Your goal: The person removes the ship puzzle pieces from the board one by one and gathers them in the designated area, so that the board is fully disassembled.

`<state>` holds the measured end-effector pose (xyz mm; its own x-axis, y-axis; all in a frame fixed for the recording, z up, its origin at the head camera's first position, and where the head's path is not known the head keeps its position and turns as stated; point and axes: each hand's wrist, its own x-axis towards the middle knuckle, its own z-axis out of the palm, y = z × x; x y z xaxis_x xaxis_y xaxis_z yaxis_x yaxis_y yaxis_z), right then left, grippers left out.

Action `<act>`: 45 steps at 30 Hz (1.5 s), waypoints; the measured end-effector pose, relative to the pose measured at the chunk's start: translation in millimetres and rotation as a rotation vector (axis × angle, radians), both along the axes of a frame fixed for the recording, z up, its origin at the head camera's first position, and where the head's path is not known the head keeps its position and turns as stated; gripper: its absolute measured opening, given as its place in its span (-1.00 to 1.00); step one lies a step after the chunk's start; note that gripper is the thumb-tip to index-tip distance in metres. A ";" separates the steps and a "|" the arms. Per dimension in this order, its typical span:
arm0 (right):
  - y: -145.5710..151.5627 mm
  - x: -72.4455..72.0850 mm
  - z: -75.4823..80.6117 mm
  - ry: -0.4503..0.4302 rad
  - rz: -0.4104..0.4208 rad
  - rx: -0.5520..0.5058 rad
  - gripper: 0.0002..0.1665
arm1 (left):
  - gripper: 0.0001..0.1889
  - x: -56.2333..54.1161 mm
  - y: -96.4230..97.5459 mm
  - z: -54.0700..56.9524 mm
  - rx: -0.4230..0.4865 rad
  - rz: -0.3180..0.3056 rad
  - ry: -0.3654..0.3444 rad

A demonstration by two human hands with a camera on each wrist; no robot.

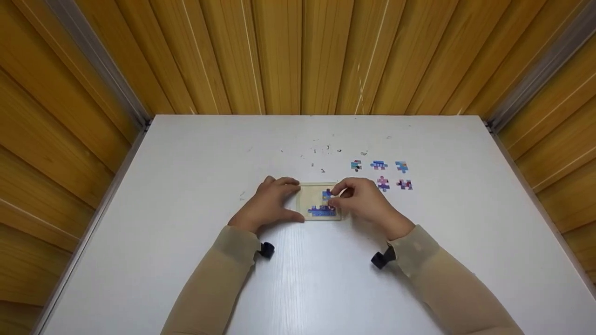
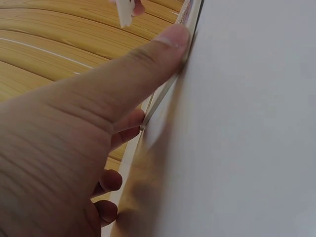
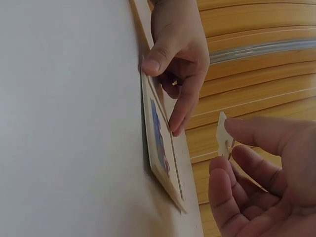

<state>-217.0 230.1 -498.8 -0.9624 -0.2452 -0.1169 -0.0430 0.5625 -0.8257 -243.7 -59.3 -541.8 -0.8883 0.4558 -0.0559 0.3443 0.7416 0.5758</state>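
Head view: at the centre of the frame, a shallow wooden tray [image 1: 307,197], flat on a white tabletop [image 1: 139,232]. Inside, along the tray's lower right, a strip of blue-and-purple puzzle pieces [image 1: 321,212], exact count too small to tell; pale wooden floor showing at upper left. Over the tray's right side, a held piece [image 1: 326,196], pinched between thumb and fingertips of the right hand [image 1: 365,200]. At lower right in the right wrist view, that same piece nearly edge-on, raised apart from the tray. Left of centre in the head view, the left hand [image 1: 270,204], thumb and fingers spread, touching the tray's lower-left and upper-left corners. Outside the tray, right of centre, five loose pieces [image 1: 379,165]: three in an upper row, two just below.
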 end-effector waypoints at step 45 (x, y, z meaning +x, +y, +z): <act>82.1 7.5 -10.7 0.085 -0.046 0.152 -0.96 | -0.03 0.6 -1.2 0.0 0.024 -0.005 -0.010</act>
<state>-209.6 312.2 -509.5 -0.9802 -0.1863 -0.0669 -0.0804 0.6836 -0.7255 -243.1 -60.5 -541.8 -0.8853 0.4618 -0.0539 0.3424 0.7259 0.5965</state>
